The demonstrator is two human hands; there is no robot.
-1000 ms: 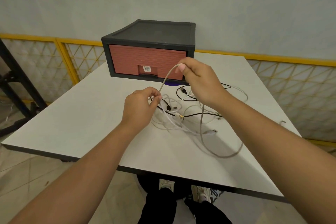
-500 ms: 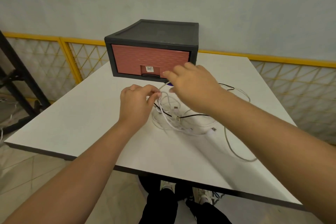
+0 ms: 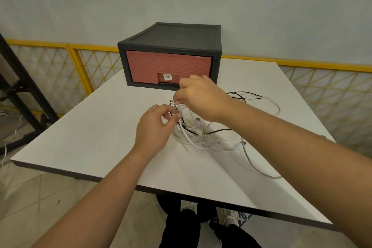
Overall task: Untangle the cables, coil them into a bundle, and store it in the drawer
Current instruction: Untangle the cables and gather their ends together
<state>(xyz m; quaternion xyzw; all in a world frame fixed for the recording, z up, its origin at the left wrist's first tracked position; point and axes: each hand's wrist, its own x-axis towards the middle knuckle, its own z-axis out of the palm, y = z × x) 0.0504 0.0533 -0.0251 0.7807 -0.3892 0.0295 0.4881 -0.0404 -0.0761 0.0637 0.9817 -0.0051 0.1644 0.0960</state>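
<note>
Step in hand: untangling, with no coil begun. The cables (image 3: 198, 136) lie in a loose knot at mid-table, white and black strands crossing, and a metal USB plug (image 3: 204, 134) shows on top of the heap. The left hand (image 3: 155, 127), at 9 o'clock of the knot, has its thumb and fingertips pinched on a white strand. The right hand (image 3: 203, 98), at 12 o'clock of the knot, has curled fingers nipping strands at the knot's upper edge; exactly which strand it holds I cannot tell. A black cable (image 3: 245, 94) runs out toward 2 o'clock, and a grey loop (image 3: 255, 167) trails to 4 o'clock, near the table's edge. The next move probably calls for drawing the pinched strands apart to find a free end, then feeding one cable out without tightening the crossings. The plug looks likely to snag. The drawer (image 3: 161, 66), pink-fronted in a dark casing (image 3: 171, 34), sits shut at 12 o'clock on the white table (image 3: 100, 137), just beyond the right hand. It must be opened before storing, and both hands are occupied. Around the table: a yellow mesh fence (image 3: 60, 70) from 9 to 3 o'clock behind, a black metal frame (image 3: 26, 86) at 9 o'clock on the floor, and the person's shoes (image 3: 229, 215) under the near edge at 6 o'clock.
</note>
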